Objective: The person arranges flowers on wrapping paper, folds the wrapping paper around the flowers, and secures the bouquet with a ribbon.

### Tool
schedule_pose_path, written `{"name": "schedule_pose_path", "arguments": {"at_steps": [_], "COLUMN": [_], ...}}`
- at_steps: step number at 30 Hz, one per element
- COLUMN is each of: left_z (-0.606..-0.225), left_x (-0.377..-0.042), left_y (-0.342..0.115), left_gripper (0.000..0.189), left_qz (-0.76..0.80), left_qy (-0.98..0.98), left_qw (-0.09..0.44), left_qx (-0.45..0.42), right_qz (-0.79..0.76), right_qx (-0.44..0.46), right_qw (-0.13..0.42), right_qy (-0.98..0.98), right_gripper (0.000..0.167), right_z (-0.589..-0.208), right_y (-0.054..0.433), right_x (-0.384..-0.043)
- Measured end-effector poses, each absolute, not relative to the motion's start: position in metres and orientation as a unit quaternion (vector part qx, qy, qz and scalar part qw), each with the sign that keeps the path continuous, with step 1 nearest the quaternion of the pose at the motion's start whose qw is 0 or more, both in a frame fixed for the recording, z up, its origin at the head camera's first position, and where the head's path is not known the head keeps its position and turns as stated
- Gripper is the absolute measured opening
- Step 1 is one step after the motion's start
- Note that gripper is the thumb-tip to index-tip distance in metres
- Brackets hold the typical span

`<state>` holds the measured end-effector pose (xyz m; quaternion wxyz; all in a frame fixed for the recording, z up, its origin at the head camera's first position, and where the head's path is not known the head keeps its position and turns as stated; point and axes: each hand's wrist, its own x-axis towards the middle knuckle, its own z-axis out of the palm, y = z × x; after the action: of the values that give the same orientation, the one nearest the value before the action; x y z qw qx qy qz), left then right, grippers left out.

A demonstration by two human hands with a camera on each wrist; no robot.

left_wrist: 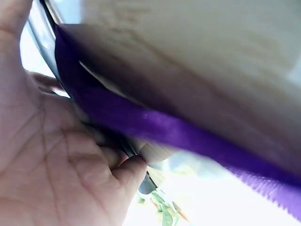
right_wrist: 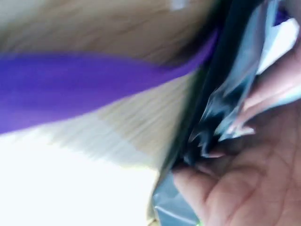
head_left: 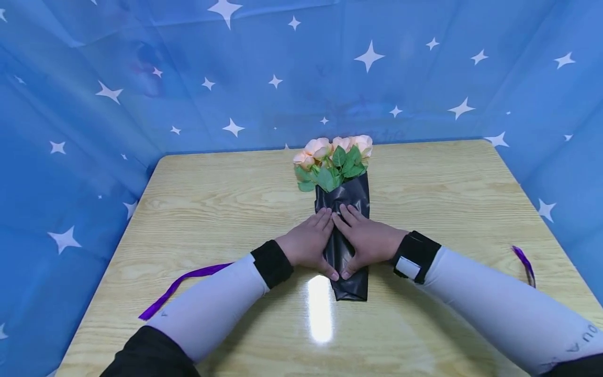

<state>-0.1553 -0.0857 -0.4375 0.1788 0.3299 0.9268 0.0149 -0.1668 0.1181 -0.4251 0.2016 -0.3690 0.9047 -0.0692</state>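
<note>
A bouquet of pale pink roses [head_left: 318,148] with green leaves [head_left: 350,161] lies on the table, blooms toward the back. Its stems are hidden inside a black plastic wrap [head_left: 352,289]. My left hand [head_left: 307,242] presses on the wrap's left side with fingers extended. On its right side my right hand [head_left: 372,240] lies likewise, fingers pointing away and thumb toward me. The two hands nearly meet at fingertips and thumbs. A purple ribbon [left_wrist: 155,126] runs to the wrap's edge beside the left palm; in the right wrist view, purple ribbon [right_wrist: 70,87] also reaches the wrap.
The ribbon's left end [head_left: 176,285] emerges from under the left sleeve, and its right end [head_left: 524,264] shows beyond the right forearm. The wood-grain table [head_left: 226,204] meets a blue star-patterned cloth [head_left: 301,99] at the back and sides.
</note>
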Motion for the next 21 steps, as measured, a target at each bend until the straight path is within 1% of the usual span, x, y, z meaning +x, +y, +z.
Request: {"name": "schedule_pose_path", "arguments": {"at_steps": [3, 7, 9, 15, 18, 21], "left_z": [-0.439, -0.441, -0.442, -0.442, -0.440, -0.439], "left_x": [-0.155, -0.158, -0.161, -0.171, -0.171, -0.170], "left_y": [-0.086, -0.097, -0.105, -0.116, -0.117, -0.118], "left_gripper": [0.136, 0.134, 0.129, 0.104, 0.099, 0.098], "left_qz": [0.023, 0.038, 0.052, 0.075, 0.080, 0.090], "left_qy": [0.928, 0.929, 0.925, 0.913, 0.913, 0.914], "left_qw": [0.183, 0.190, 0.196, 0.199, 0.197, 0.194], "left_qx": [0.323, 0.315, 0.321, 0.348, 0.348, 0.344], "right_qz": [-0.047, -0.038, -0.036, -0.042, -0.064, -0.114], "right_qx": [-0.369, -0.367, -0.361, -0.343, -0.354, -0.361], "right_qw": [0.203, 0.204, 0.207, 0.216, 0.210, 0.192], "right_qy": [0.906, 0.907, 0.909, 0.913, 0.909, 0.905], "right_gripper": [0.138, 0.140, 0.140, 0.139, 0.135, 0.122], "right_z": [-0.426, -0.427, -0.427, -0.427, -0.428, -0.426], "right_y": [0.120, 0.118, 0.117, 0.121, 0.127, 0.138], "right_x": [-0.165, -0.166, -0.166, -0.166, -0.166, -0.163]}}
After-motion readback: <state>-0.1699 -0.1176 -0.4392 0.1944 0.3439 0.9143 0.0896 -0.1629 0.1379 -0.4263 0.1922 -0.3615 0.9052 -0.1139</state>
